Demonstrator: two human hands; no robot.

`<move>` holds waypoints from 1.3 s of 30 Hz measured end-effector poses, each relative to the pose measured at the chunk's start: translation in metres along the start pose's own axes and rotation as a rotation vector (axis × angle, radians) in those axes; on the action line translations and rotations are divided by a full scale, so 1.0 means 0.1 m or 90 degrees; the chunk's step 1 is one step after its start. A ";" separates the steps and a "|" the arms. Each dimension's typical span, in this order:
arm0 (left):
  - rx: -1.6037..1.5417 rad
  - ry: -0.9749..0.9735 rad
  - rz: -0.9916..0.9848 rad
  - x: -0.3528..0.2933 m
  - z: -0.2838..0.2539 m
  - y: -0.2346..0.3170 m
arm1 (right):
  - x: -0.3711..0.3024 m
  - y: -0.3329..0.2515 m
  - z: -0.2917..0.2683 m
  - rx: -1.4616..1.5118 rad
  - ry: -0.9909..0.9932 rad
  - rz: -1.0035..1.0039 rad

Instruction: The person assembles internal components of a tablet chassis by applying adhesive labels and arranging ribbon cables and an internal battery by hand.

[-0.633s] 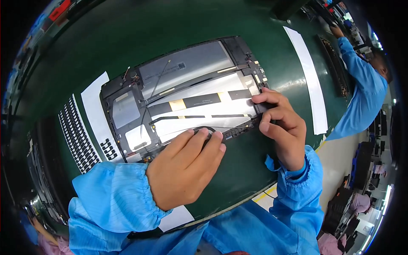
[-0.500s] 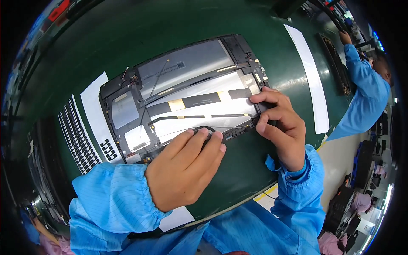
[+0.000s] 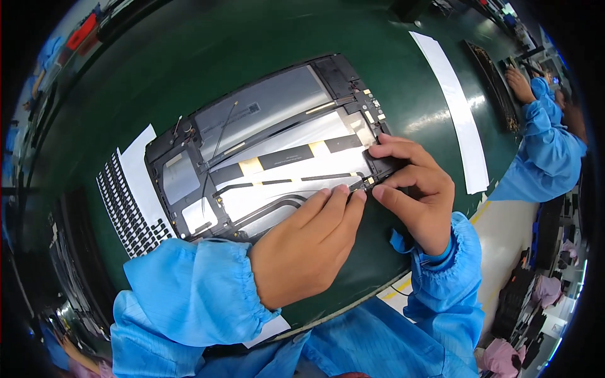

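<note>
An opened flat device lies back-up on the green table, showing grey metal panels, black flat cables and yellow tape patches. My left hand rests palm-down over its near edge, fingertips pressing on a thin black cable strip near the right corner. My right hand sits at the device's right edge, thumb and forefinger pinched at the small connector where the strip ends. Both forearms are in blue sleeves.
A white sheet with rows of small black adhesive pieces lies left of the device. A long white strip runs along the table at right. Another person in blue works at a black tray at far right.
My left hand's fingers have slid right along the near edge toward the right corner, meeting my right hand's fingertips. The device has not moved.
</note>
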State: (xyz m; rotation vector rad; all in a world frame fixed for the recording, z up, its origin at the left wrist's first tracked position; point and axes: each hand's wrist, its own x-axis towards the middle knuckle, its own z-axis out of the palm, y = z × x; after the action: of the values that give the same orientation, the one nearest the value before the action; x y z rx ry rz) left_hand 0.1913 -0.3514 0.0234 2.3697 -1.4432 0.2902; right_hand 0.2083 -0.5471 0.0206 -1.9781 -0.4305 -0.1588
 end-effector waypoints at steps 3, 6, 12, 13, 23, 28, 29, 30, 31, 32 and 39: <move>-0.007 0.009 0.008 0.00 0.02 0.00 | -0.05 0.03 -0.04 0.049 0.064 0.034; -0.027 0.011 0.001 0.00 0.02 0.00 | -0.03 0.04 -0.05 0.028 0.042 0.007; -0.024 0.006 -0.007 -0.01 0.03 -0.02 | 0.02 0.01 -0.04 -0.125 -0.013 -0.071; 0.000 0.001 0.003 -0.02 0.04 -0.02 | 0.02 0.00 -0.05 -0.136 -0.015 -0.074; 0.021 0.005 0.000 0.03 0.05 0.02 | 0.03 -0.05 -0.04 -0.225 -0.042 -0.145; 0.058 -0.017 0.034 0.01 0.04 -0.01 | 0.01 -0.07 -0.05 -0.253 -0.058 -0.157; 0.060 -0.017 0.031 0.00 0.04 -0.01 | 0.01 -0.06 -0.05 -0.246 -0.064 -0.150; 0.062 -0.019 0.030 0.00 0.04 -0.01 | 0.02 -0.06 -0.04 -0.245 -0.065 -0.151; 0.063 -0.022 0.030 -0.01 0.04 -0.02 | 0.02 -0.06 -0.03 -0.246 -0.064 -0.153; 0.063 -0.021 0.029 -0.01 0.04 -0.02 | 0.02 -0.06 -0.03 -0.250 -0.062 -0.154; 0.105 -0.031 0.028 0.00 0.04 0.00 | 0.02 -0.09 0.00 -0.279 -0.044 -0.180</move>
State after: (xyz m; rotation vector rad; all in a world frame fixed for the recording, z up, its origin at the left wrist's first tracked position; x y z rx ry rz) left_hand 0.1916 -0.3531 0.0196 2.4929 -1.5503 0.3786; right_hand 0.2072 -0.5434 0.0290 -2.3474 -0.7731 -0.3921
